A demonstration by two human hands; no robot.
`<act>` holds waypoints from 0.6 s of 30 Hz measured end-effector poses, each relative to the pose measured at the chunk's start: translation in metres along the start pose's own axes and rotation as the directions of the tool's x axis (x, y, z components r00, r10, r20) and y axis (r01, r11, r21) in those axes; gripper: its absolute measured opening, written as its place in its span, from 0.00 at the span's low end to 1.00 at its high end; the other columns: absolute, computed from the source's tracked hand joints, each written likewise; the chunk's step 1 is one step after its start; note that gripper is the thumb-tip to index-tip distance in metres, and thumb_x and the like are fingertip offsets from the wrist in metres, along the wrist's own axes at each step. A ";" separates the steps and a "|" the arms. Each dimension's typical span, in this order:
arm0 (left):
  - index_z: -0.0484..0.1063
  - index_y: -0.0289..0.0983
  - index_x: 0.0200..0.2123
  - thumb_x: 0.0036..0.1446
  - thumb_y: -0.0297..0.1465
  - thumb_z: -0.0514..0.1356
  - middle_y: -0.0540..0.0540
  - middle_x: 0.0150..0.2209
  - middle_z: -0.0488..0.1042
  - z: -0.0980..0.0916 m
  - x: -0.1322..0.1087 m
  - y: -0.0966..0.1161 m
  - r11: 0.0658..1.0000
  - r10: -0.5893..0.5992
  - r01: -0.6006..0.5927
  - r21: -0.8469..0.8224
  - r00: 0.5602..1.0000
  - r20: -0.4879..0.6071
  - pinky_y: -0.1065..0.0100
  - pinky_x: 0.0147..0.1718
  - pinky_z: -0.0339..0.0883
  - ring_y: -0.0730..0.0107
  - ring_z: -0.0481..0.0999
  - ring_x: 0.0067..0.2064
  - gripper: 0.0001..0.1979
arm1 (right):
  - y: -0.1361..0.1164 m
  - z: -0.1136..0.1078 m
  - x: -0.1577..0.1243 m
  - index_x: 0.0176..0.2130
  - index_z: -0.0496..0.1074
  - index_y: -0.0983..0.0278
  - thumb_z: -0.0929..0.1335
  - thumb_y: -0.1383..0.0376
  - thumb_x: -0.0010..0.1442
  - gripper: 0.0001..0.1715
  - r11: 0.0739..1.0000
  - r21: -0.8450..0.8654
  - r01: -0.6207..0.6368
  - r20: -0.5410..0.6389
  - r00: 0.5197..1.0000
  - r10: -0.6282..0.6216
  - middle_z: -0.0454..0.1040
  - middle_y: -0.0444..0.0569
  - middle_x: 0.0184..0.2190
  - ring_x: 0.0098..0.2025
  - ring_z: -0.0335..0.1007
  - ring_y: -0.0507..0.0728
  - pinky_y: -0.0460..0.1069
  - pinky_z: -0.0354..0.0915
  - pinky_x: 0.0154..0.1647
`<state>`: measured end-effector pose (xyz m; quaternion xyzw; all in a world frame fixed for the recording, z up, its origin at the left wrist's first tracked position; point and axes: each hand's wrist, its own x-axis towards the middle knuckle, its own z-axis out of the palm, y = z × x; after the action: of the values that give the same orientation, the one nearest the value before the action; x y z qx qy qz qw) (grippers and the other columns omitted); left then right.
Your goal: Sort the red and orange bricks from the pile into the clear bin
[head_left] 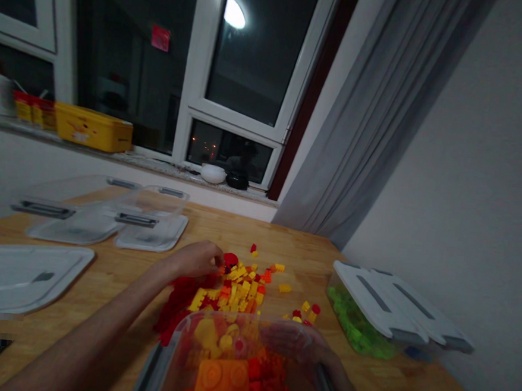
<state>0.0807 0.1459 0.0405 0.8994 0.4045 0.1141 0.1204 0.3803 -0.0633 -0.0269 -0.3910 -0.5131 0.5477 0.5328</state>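
Reaching across the wooden table (104,268), the left hand (200,260) has its fingertips pinched into the near edge of a pile of small plastic bricks (236,289), glossy studded blocks in yellow, orange and red, spread loosely over the tabletop; whether it actually grips a brick I cannot tell, as the fingers hide the contact. The right hand (295,341) shows only blurred through the clear plastic wall of a tilted container (231,360), its fingers wrapped around the far rim to hold it; inside lie more warm-coloured bricks, including a large orange two-stud block (223,380). To the right stands a lidded translucent box (368,322) of green bricks, its pale lid with grey clips sitting slightly askew. On the left side of the table are two empty clear tubs (148,208) resting on flat lids, and another lid (18,274) nearer. The tabletop is smooth light wood with a visible grain. Behind it runs a stone windowsill carrying a yellow box (93,127), dark white-framed windows, a grey curtain (373,120) and a plain white wall.
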 end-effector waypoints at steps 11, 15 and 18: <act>0.82 0.43 0.46 0.61 0.40 0.63 0.47 0.42 0.85 -0.059 -0.036 0.071 0.972 0.190 -0.201 -0.126 0.977 -0.094 0.69 0.38 0.67 0.64 0.81 0.39 0.13 | -0.010 0.008 0.006 0.51 0.81 0.66 0.67 0.66 0.54 0.26 0.994 0.100 -0.052 0.134 0.990 0.039 0.80 0.57 0.53 0.59 0.73 0.70 0.65 0.57 0.67; 0.82 0.43 0.45 0.61 0.39 0.65 0.47 0.44 0.85 -0.063 -0.050 0.097 0.930 0.306 -0.315 -0.188 0.949 -0.077 0.68 0.42 0.68 0.64 0.81 0.42 0.12 | 0.005 -0.004 0.012 0.52 0.80 0.67 0.68 0.65 0.52 0.28 0.987 0.139 -0.082 0.150 0.987 0.061 0.79 0.58 0.54 0.59 0.72 0.70 0.66 0.56 0.68; 0.83 0.43 0.44 0.60 0.36 0.66 0.47 0.43 0.85 -0.059 -0.057 0.117 0.893 0.399 -0.392 -0.220 0.917 -0.013 0.68 0.41 0.68 0.64 0.81 0.41 0.10 | 0.012 -0.008 0.017 0.50 0.80 0.66 0.68 0.64 0.51 0.27 0.989 0.125 -0.075 0.123 0.991 0.060 0.80 0.59 0.53 0.59 0.72 0.70 0.66 0.57 0.67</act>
<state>0.1077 0.0345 0.1259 0.9458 0.1961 0.1654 0.1993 0.3836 -0.0438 -0.0381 -0.3397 -0.4938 0.6197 0.5067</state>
